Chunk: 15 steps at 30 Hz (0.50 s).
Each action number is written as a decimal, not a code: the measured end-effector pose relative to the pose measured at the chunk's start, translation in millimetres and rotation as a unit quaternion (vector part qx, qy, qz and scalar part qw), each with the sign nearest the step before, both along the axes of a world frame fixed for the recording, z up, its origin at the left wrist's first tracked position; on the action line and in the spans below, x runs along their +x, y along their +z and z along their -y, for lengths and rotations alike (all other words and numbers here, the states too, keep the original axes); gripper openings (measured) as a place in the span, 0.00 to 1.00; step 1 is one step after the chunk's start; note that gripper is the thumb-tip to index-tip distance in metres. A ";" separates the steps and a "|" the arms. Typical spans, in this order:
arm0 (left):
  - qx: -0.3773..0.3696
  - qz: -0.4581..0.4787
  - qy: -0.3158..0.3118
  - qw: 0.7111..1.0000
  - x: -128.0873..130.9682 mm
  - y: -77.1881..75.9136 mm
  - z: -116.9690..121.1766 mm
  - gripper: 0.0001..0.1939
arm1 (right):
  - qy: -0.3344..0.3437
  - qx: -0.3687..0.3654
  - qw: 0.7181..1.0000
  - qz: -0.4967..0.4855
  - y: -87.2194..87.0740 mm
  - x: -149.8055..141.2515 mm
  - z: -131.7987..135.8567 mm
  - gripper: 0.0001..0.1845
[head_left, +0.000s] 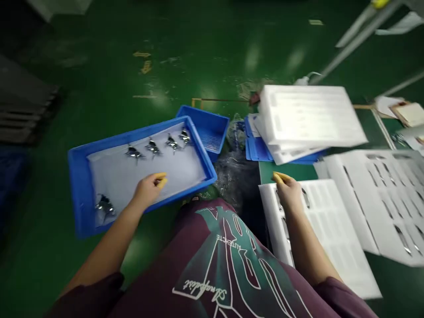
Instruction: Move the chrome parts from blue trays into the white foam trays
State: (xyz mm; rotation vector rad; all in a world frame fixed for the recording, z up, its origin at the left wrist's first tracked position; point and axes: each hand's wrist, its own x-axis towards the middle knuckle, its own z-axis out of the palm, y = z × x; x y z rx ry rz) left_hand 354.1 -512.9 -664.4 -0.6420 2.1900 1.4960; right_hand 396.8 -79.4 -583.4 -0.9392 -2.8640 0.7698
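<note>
My left hand (149, 189), with yellow covers on its fingertips, is above the near side of a blue plastic bin (79, 190). Its thumb and fingers are drawn together, and I see nothing between them. A pale sheet (142, 176) lines the bin. Several shiny metal parts (152, 147) lie along its far side, and another shiny metal cluster (105, 206) is at the near left. My right hand (287, 191), also with yellow fingertips, is closed over the far edge of a white foam tray (334, 229). No object shows in its fingers. Shiny metal pieces (306, 198) sit in that tray's slots beside the hand.
A second blue bin (210, 128) stands behind the first. Stacked white foam trays (308, 115) rest over blue plastic at the back right. Another foam tray (380, 190) with several slim metal pieces lies at the right. Clear plastic wrap (228, 172) is between bin and table.
</note>
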 end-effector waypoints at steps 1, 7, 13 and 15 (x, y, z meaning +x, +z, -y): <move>-0.104 0.004 -0.007 0.995 3.6 -12.4 37.3 0.12 | 0.058 -0.049 0.997 0.014 -11.9 -31.9 40.7 0.20; -0.321 0.051 -0.217 0.920 29.8 -73.2 182.6 0.13 | 0.149 -0.307 0.895 0.288 -107.8 -133.2 269.9 0.12; -0.342 0.073 -0.329 0.877 23.2 -67.9 191.6 0.10 | -0.082 -0.381 0.859 0.331 -155.8 -171.4 351.6 0.07; -0.348 0.104 -0.342 0.867 17.5 -52.9 194.4 0.12 | -0.096 -0.393 0.846 0.348 -156.5 -176.3 359.1 0.08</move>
